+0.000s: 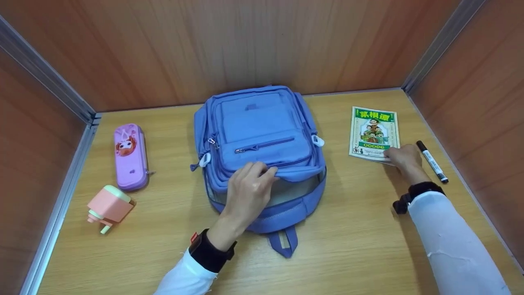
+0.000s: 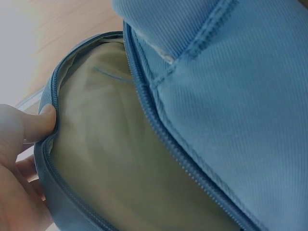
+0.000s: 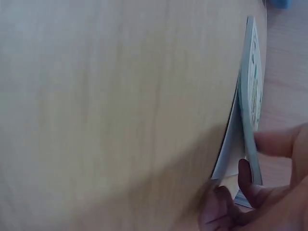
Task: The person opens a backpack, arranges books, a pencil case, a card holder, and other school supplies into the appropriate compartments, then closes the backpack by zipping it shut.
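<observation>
A blue backpack [image 1: 262, 119] lies on the table with its main zipper undone. My left hand [image 1: 251, 186] pinches the zippered edge of its flap, thumb on one side and fingers on the other, as the left wrist view shows. Behind that edge the pale lining [image 2: 106, 130] of the bag is exposed. Over on the right, my right hand [image 1: 405, 159] grips the lower corner of a green and white book [image 1: 373, 133]. In the right wrist view the book [image 3: 249, 96] is edge-on, its pages parted from the back cover, with fingers beneath and thumb on top.
A black and white marker [image 1: 432, 162] lies right of the right hand. At the left are a purple pencil case [image 1: 131, 157] and a pink and green pencil sharpener [image 1: 109, 205] with a crank. Wooden panels [image 1: 254, 45] wall the table at the back and both sides.
</observation>
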The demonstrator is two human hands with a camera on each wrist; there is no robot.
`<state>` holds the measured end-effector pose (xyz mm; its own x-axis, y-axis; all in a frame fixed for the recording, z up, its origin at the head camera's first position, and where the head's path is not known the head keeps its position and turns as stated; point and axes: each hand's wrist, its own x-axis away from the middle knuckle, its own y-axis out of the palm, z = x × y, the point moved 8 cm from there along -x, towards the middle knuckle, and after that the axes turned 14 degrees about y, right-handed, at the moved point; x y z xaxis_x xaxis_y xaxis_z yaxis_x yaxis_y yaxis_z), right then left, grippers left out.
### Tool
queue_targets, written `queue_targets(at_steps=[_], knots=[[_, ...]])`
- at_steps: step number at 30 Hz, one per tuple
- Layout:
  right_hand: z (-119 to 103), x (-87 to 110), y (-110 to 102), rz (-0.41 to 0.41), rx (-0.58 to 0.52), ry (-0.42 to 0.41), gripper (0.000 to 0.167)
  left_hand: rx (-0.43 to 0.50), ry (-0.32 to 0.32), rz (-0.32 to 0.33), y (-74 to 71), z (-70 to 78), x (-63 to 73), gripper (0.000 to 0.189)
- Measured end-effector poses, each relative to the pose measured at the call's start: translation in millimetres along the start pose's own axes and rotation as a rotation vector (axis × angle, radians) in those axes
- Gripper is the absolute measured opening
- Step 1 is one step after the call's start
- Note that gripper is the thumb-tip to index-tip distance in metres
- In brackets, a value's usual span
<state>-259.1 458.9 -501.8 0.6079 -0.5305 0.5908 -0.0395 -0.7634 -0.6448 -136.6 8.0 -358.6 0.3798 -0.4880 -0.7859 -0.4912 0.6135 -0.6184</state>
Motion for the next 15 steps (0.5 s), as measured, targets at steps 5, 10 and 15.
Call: queue_targets(at_steps=[5, 10, 15], knots=[[-7.2, 2.2, 1.1, -0.014, 0.020, 0.029, 0.067, -0.005, -0.003, -0.001, 0.3, -0.7, 0.9, 0.016], [-8.1, 0.3, -0.3, -0.026, 0.009, 0.063, 0.069, -0.003, 0.003, 0.011, -0.6, 0.4, 0.9, 0.017], [-5.5, -3.7, -2.0, -0.040, 0.000, 0.058, 0.074, -0.005, 0.006, 0.020, -2.4, -0.2, -0.5, 0.018]])
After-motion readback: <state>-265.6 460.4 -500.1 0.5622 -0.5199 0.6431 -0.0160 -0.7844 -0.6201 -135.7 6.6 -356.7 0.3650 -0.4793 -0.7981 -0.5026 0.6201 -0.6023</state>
